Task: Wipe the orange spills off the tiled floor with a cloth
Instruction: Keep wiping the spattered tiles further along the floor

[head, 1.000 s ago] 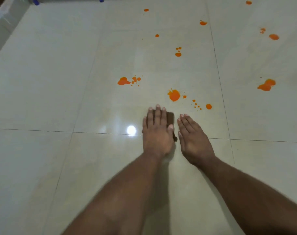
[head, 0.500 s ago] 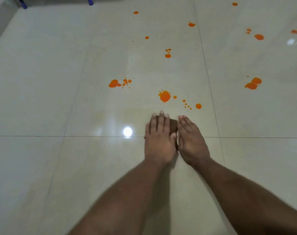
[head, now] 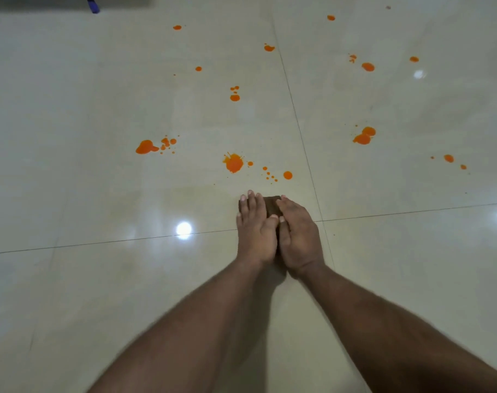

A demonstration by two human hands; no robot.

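Note:
A small dark brown cloth [head: 271,205] lies flat on the glossy cream tiled floor [head: 99,279]. My left hand [head: 256,231] presses on it with straight fingers. My right hand [head: 298,236] lies beside it, its fingers flat over the cloth's right part. Most of the cloth is hidden under both hands. Just beyond my fingertips sits an orange splat [head: 233,163] with a round drop [head: 287,175] and small dots to its right. Another orange spill [head: 146,146] lies to the far left, and one more spill [head: 363,136] to the far right.
Several smaller orange drops dot the tiles farther away, such as one drop cluster [head: 235,95] and a blob [head: 368,66]. A blue object [head: 92,7] stands at the top left edge by a dark strip. Grout lines cross under my hands.
My right hand has slid left from the bare floor onto the cloth, next to my left hand. The view has shifted a little; the cloth stays just short of the nearest splat.

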